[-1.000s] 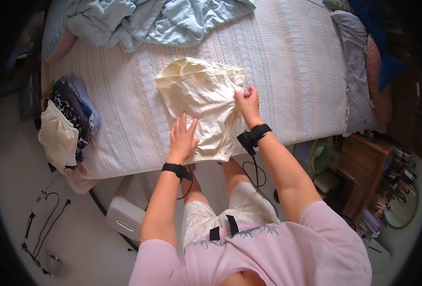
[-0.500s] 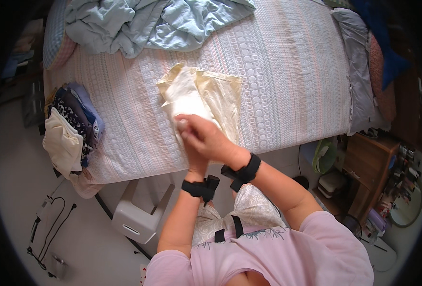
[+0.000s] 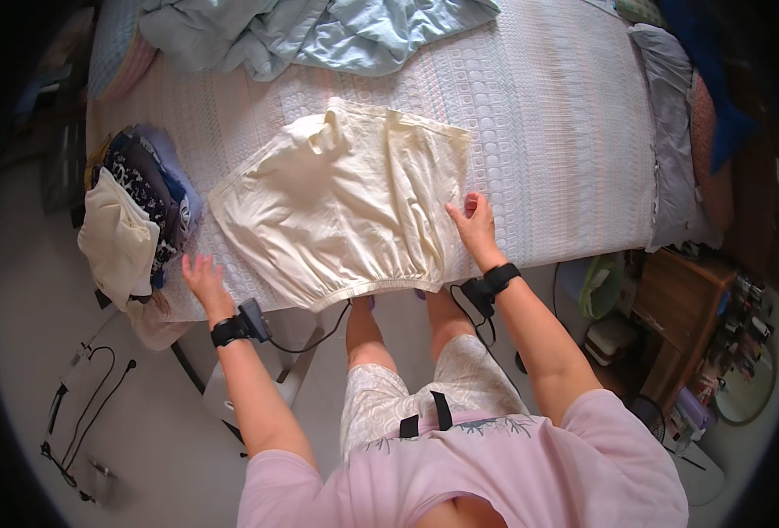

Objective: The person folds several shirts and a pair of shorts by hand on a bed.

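A pair of cream shorts lies spread on the bed, its gathered elastic waistband at the bed's near edge and its leg openings away from me. Creases run across the cloth, and a fold stands up near its far middle. My left hand is open with fingers spread, holding nothing, between the shorts' left side and a pile of clothes. Over the shorts' right edge, my right hand has its fingers loosely bent and apart, a fingertip at the cloth.
The stacked folded clothes, dark and blue with a cream piece on the near side, sit at the bed's left edge. A crumpled light-blue quilt lies at the far side of the patterned bedspread. A light-coloured stool stands below the bed edge.
The cream cloth went from a narrow folded bundle to spread-out shorts. My hands, earlier together over it, have moved apart to its left and right sides.
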A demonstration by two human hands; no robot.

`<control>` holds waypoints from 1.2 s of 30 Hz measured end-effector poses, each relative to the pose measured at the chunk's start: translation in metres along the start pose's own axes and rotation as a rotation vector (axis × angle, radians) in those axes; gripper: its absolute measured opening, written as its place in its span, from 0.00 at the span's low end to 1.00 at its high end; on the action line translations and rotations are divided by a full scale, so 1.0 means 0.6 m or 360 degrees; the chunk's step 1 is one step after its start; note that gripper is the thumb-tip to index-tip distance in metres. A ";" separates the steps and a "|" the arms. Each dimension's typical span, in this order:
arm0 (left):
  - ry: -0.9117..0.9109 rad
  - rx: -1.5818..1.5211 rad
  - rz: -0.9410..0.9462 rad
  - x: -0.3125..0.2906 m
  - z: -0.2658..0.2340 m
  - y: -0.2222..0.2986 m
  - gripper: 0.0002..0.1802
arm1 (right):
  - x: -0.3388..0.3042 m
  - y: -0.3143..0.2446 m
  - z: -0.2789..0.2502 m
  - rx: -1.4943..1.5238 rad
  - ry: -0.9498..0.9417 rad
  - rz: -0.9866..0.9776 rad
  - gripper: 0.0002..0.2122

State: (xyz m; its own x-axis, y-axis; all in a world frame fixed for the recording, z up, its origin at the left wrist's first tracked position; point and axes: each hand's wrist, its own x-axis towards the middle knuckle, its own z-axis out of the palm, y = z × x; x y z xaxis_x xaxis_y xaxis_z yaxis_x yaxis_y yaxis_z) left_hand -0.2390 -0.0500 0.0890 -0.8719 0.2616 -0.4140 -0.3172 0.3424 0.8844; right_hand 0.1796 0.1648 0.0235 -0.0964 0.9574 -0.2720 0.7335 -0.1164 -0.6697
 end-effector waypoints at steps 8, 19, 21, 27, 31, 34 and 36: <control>-0.0319 0.0973 0.0142 -0.124 0.083 -0.187 0.43 | 0.026 0.015 0.016 0.0605 -0.0202 0.0348 0.14; -0.1108 0.0980 0.0651 -0.277 0.228 -0.116 0.27 | 0.026 0.058 -0.069 0.0957 -0.0150 0.0563 0.11; -0.1547 0.0873 0.0426 -0.339 0.281 -0.125 0.30 | 0.049 0.034 -0.074 0.0958 -0.0204 0.0592 0.12; -0.1039 0.1555 0.0909 -0.431 0.363 -0.160 0.43 | 0.063 -0.061 -0.126 0.1608 -0.0840 0.1031 0.19; -0.0935 0.1422 0.0734 -0.414 0.366 -0.185 0.27 | 0.039 -0.101 -0.125 0.1875 -0.0906 0.0971 0.18; -0.0926 0.0822 0.0663 -0.396 0.335 -0.170 0.22 | 0.039 -0.134 -0.108 0.2201 -0.0758 0.0897 0.19; -0.1048 0.0519 0.0344 -0.386 0.305 -0.112 0.20 | 0.036 -0.198 -0.105 0.2296 -0.0728 0.0770 0.19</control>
State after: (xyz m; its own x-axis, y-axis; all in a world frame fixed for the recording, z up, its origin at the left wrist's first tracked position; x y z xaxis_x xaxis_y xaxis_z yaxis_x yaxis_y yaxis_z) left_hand 0.0524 0.0315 0.0863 -0.4674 0.8017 -0.3725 0.0503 0.4447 0.8942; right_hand 0.1326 0.2160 0.1409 -0.4343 0.6313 -0.6425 -0.4470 -0.7703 -0.4548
